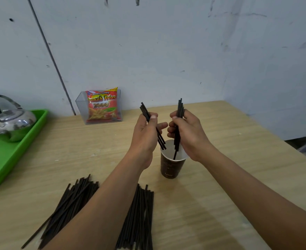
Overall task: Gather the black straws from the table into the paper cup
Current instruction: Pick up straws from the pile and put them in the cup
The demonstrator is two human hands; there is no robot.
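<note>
A brown paper cup (172, 167) with a white inside stands upright on the wooden table (229, 177). Just above its rim, my left hand (145, 136) grips a small bundle of black straws (145, 111) tilted with the lower ends over the cup's left rim. My right hand (186, 134) grips another bundle of black straws (179, 107), nearly upright, with one straw's lower end inside the cup. Two heaps of black straws lie near me on the table: one at the left (67, 208), one in the middle (139, 219), partly hidden by my left forearm.
A green tray (11, 157) with a shiny metal kettle (11, 121) sits at the table's left edge. A clear plastic box holding a red snack packet (102, 106) stands against the wall. The table's right edge drops off at the far right.
</note>
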